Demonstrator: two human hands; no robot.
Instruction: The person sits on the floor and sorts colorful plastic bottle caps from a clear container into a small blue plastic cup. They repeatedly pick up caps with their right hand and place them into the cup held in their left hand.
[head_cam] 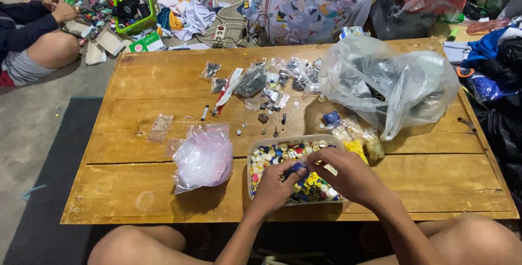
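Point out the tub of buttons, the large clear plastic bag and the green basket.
Tub of buttons (255, 151), head view, its left rim.
Large clear plastic bag (389, 83), head view, its middle.
Green basket (142, 23), head view, its front wall.

One low wooden plank table (136, 189) stood there, bearing one clear rectangular plastic tub (255, 146) of mixed coloured buttons, too many to count. One large crumpled clear plastic bag (391, 80), one pinkish bundle of small plastic bags (203, 158) and two hands were present.

Clear rectangular plastic tub (260, 146) brimful of mixed coloured buttons, flat on wooden table, lower centre of frame. Small blue piece (295, 168) pinched above buttons, mid-tub.
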